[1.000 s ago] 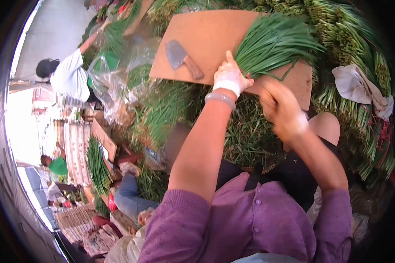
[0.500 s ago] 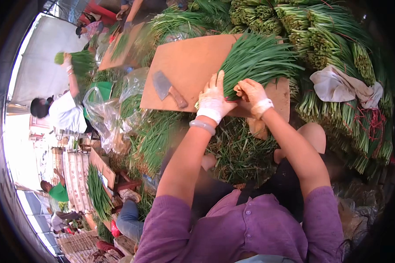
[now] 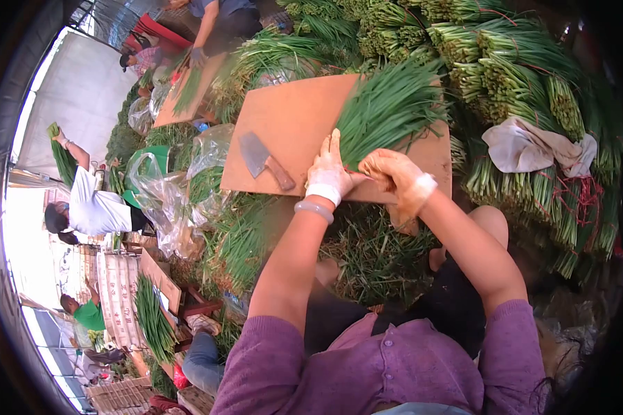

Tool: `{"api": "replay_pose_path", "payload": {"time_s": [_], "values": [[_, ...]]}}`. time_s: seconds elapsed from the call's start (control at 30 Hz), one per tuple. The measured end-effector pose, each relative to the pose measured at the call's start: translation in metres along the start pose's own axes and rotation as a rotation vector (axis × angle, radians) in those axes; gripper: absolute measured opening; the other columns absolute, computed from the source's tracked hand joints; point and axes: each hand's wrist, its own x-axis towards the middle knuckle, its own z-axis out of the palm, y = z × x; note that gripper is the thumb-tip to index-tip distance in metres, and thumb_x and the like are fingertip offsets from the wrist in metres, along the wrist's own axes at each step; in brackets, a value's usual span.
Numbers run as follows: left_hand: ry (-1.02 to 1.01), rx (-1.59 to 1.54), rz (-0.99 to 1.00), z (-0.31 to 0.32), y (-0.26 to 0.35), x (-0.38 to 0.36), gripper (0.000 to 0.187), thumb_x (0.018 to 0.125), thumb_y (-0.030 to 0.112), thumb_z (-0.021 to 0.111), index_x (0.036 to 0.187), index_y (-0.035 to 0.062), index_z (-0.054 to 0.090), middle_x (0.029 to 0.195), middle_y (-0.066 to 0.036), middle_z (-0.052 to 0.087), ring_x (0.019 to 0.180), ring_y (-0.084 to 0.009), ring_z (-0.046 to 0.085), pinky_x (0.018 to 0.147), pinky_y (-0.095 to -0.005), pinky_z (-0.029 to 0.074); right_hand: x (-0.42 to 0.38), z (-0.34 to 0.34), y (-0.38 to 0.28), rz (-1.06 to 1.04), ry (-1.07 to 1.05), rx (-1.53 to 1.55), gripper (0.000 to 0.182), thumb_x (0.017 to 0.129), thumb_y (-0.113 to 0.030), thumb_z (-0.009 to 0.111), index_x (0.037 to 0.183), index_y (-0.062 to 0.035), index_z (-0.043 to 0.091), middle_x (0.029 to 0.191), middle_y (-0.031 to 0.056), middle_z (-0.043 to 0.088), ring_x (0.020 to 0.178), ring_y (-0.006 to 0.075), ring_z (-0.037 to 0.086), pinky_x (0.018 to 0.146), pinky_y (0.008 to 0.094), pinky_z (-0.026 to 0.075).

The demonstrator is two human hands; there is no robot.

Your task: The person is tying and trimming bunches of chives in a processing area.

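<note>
A large bunch of green garlic chives (image 3: 391, 104) lies on a tan board (image 3: 294, 114), its leaves pointing away from me. Both my hands wear pale gloves with white wraps at the wrists. My left hand (image 3: 329, 171) grips the near end of the bunch, fingers along its left side and thumb towards my right hand. Closed in a pinch, my right hand (image 3: 393, 173) is at the bunch's near right side. A bit of red tie (image 3: 368, 178) shows between the hands; its ends are hidden. A cleaver (image 3: 259, 155) with a wooden handle lies left on the board.
Tied chive bundles (image 3: 516, 76) are piled at the right, with a dirty cloth (image 3: 536, 145) and red ties (image 3: 581, 200) on them. Loose chives and trimmings (image 3: 374, 249) cover the ground below the board. Clear plastic bags (image 3: 166, 200) and co-workers (image 3: 100, 200) are at the left.
My right hand has drawn back and turned at the bunch's near end, while my left hand stays by it. The co-worker in white has lowered and tilted a chive bunch.
</note>
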Motion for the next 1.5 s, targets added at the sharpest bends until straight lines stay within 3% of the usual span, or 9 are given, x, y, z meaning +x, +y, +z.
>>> {"api": "replay_pose_path", "payload": {"time_s": [0.63,0.67,0.73,0.8,0.97,1.17,1.3,1.43,1.5], "values": [[-0.114,0.159,0.015,-0.016,0.022,-0.013,0.107,0.062,0.030,0.080,0.146,0.0160,0.017,0.145,-0.012,0.030,0.125,-0.0335,0.043,0.099,-0.0478,0.042,-0.070,-0.038,0.086,-0.534,-0.159,-1.148,0.019,0.085,-0.022,0.054,0.075,-0.0080,0.062,0.087,0.0076,0.064,0.086,0.0289,0.059,0.079,0.0393,0.047],[-0.131,0.167,0.046,-0.023,0.017,-0.017,0.109,0.062,0.030,0.080,0.147,0.0160,0.014,0.148,-0.014,0.025,0.129,-0.0338,0.038,0.102,-0.0478,0.038,-0.080,-0.036,0.064,-0.271,0.013,-0.848,0.013,0.084,-0.018,0.056,0.084,-0.0082,0.064,0.096,0.0081,0.064,0.092,0.0282,0.058,0.085,0.0379,0.045],[-0.162,0.035,0.116,-0.037,-0.009,-0.016,0.121,0.059,0.033,0.081,0.148,0.0183,0.002,0.152,-0.018,0.014,0.138,-0.0361,0.021,0.108,-0.0568,0.022,-0.094,-0.085,0.038,-0.631,0.235,-1.373,0.026,0.084,-0.009,0.056,0.109,-0.0081,0.063,0.109,0.0107,0.061,0.106,0.0278,0.054,0.094,0.0369,0.041],[0.078,-0.267,0.248,-0.045,-0.060,-0.007,0.104,0.063,0.034,0.079,0.146,0.0115,0.020,0.147,-0.022,0.026,0.134,-0.0365,0.031,0.110,-0.0395,0.028,-0.112,-0.121,0.015,-0.613,0.572,-0.921,0.029,0.088,-0.010,0.053,0.116,-0.0057,0.059,0.120,0.0095,0.058,0.117,0.0239,0.049,0.102,0.0340,0.035],[-0.015,-0.434,-0.212,-0.060,-0.148,0.008,0.082,0.073,0.036,0.074,0.139,0.0033,0.036,0.131,-0.022,0.048,0.122,-0.0310,0.047,0.101,-0.0352,0.039,-0.124,-0.117,-0.012,-0.637,0.633,-0.624,0.029,0.089,-0.009,0.050,0.115,-0.0004,0.058,0.119,0.0081,0.059,0.113,0.0164,0.051,0.101,0.0285,0.034],[-0.112,-0.011,-0.535,-0.032,-0.144,0.010,0.111,0.065,0.059,0.069,0.145,0.0012,0.020,0.116,-0.024,0.059,0.106,-0.0354,0.059,0.091,-0.0364,0.046,-0.103,-0.027,0.012,-0.438,0.336,-0.873,0.019,0.082,-0.002,0.052,0.095,-0.0006,0.066,0.099,0.0090,0.064,0.093,0.0185,0.059,0.086,0.0288,0.045],[-0.224,-0.037,-0.642,-0.006,-0.163,0.017,0.103,0.069,0.032,0.066,0.148,0.0066,0.004,0.118,-0.023,0.059,0.110,-0.0334,0.058,0.095,-0.0381,0.044,-0.099,-0.003,0.033,-0.405,0.198,-0.921,0.017,0.082,-0.004,0.053,0.092,-0.0014,0.068,0.092,0.0114,0.066,0.086,0.0220,0.063,0.080,0.0304,0.048],[0.226,-1.034,-0.538,0.000,-0.200,-0.002,0.084,0.071,0.008,0.058,0.146,0.0039,0.020,0.065,-0.002,0.054,0.045,-0.0134,0.046,0.040,-0.0269,0.039,-0.096,0.008,0.041,-0.347,0.082,-0.862,0.018,0.085,-0.008,0.054,0.094,-0.0035,0.068,0.094,0.0106,0.068,0.089,0.0210,0.064,0.080,0.0305,0.049],[0.306,-1.225,-0.522,-0.026,-0.179,-0.022,0.076,0.074,0.001,0.054,0.144,0.0046,0.025,0.070,-0.001,0.052,0.046,-0.0097,0.043,0.040,-0.0239,0.036,-0.091,0.021,0.039,-0.247,-0.004,-0.738,0.020,0.087,-0.012,0.053,0.096,-0.0034,0.069,0.095,0.0106,0.069,0.090,0.0205,0.064,0.081,0.0300,0.049]]}}
